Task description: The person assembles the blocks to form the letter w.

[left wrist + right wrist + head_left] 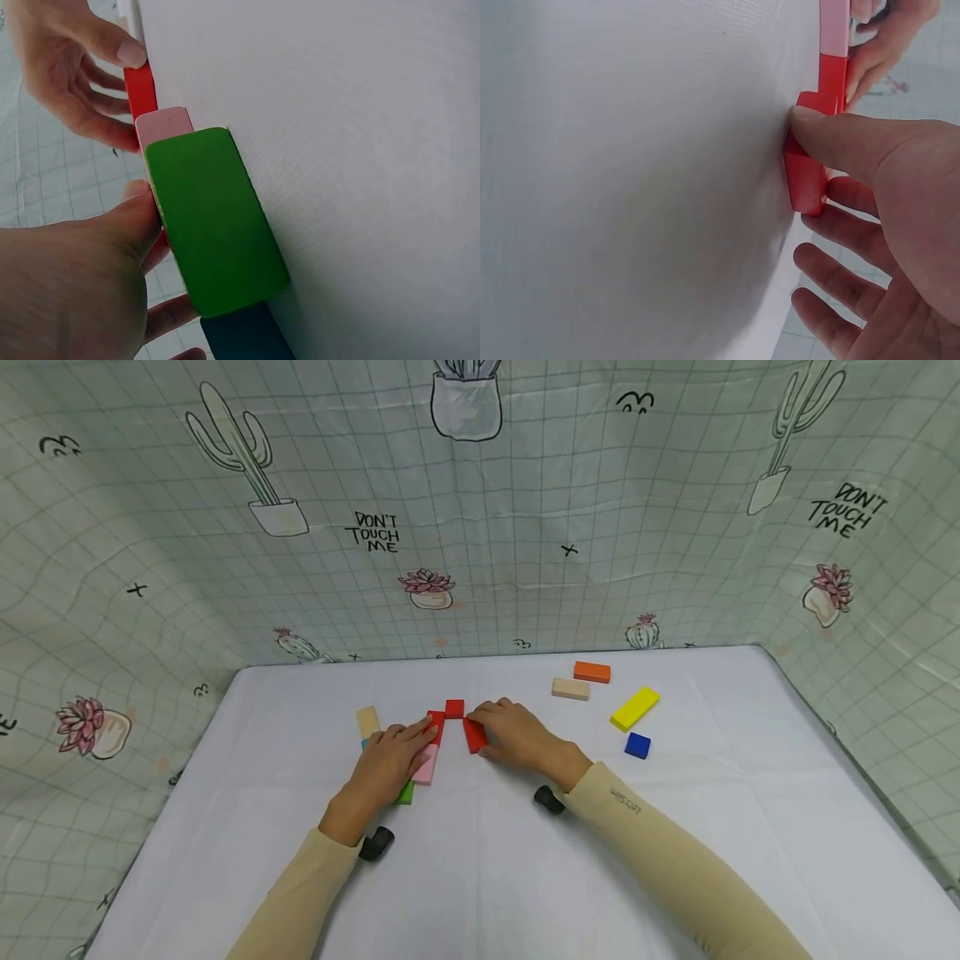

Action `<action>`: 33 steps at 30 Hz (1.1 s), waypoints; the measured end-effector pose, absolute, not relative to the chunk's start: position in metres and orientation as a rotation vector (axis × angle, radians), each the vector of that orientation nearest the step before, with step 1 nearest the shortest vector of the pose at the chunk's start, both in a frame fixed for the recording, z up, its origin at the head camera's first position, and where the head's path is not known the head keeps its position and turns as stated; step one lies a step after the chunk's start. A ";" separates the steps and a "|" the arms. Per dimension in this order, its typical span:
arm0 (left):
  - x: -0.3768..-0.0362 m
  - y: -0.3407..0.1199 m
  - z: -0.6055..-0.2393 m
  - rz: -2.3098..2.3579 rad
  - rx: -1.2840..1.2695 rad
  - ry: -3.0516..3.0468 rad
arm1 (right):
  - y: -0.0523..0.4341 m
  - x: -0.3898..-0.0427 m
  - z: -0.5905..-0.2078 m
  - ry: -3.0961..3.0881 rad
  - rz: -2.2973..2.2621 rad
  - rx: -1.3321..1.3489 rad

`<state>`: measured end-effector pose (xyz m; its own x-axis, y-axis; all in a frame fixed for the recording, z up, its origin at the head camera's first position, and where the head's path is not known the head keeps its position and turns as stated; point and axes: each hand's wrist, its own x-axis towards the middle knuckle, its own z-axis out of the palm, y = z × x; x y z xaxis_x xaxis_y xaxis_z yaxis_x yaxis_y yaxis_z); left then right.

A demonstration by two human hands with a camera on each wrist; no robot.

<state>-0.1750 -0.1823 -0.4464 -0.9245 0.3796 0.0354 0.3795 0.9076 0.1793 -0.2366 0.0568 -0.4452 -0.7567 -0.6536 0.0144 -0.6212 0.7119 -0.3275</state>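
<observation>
My right hand (517, 732) pinches a red block (476, 736) between thumb and fingers, its end close to a small red cube (454, 709). In the right wrist view the thumb lies on the near face of that held block (807, 184). My left hand (390, 764) rests over a row of blocks, its fingertips touching another red block (436, 723). A pink block (425, 766) adjoins that one. Beside the left thumb stands a green block (217, 221), with a dark blue block (244, 334) below it in the left wrist view. My left palm hides part of the row.
Past the left fingers lies a beige block (367, 721). To the right are an orange block (592, 672), a pale wooden block (570, 688), a yellow block (635, 708) and a blue cube (637, 745). A white cloth covers the table (480, 877); a printed curtain (495, 502) hangs behind.
</observation>
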 end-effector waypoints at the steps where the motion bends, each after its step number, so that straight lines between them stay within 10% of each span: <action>1: -0.175 -0.182 -0.447 0.286 0.610 3.069 | 0.057 -0.237 -0.445 2.812 -0.485 -1.047; 33: -0.174 -0.180 -0.448 0.299 0.560 3.061 | 0.095 -0.235 -0.444 2.867 -0.498 -0.914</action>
